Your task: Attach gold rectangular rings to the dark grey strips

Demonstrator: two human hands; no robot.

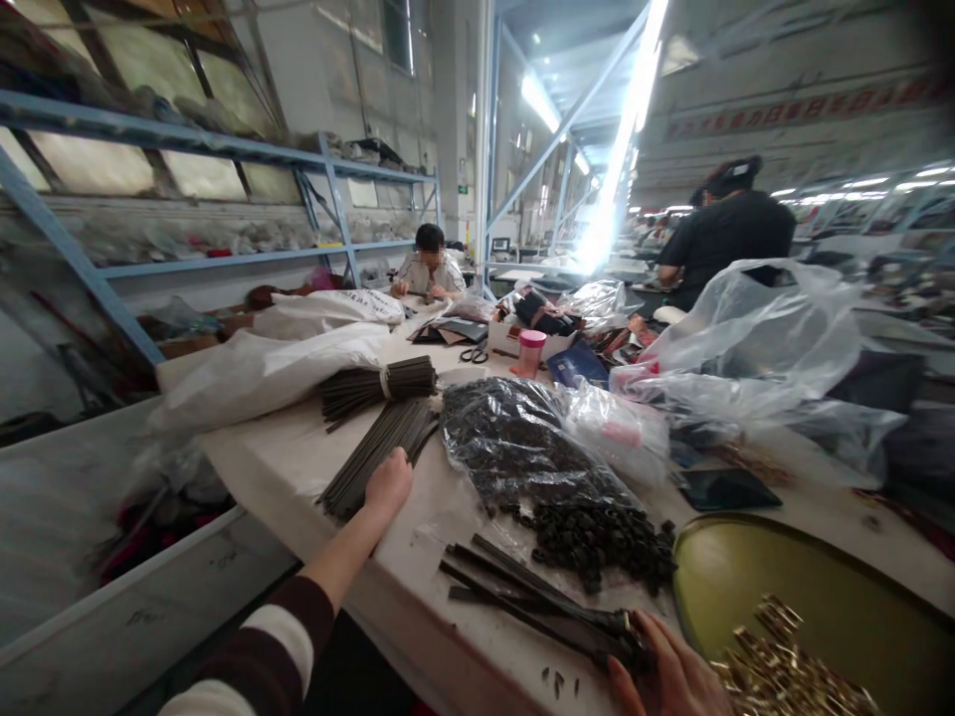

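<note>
My left hand [389, 481] is closed, its fingers curled at the right edge of a loose pile of dark flat strips [373, 447]. Its fingertips are partly hidden, pressed at the strips. At the lower right, my right hand [675, 668] wraps round the near ends of several dark straps [522, 594], which fan out to the left over the table. A bit of gold metal shows at its fingers. Beyond the loose pile lies a tied bundle of dark strips [380, 382]. Small black loops [604, 542] spill from a clear plastic bag [522, 438] between my hands.
Right of my right hand stands an olive tray [791, 557] with gold metal fittings [798, 666]. Farther back are a pink-lidded jar [530, 353], scissors [475, 353] and plastic bags [753, 338]. A person [431, 267] sits across the table; another person [731, 234] stands at right.
</note>
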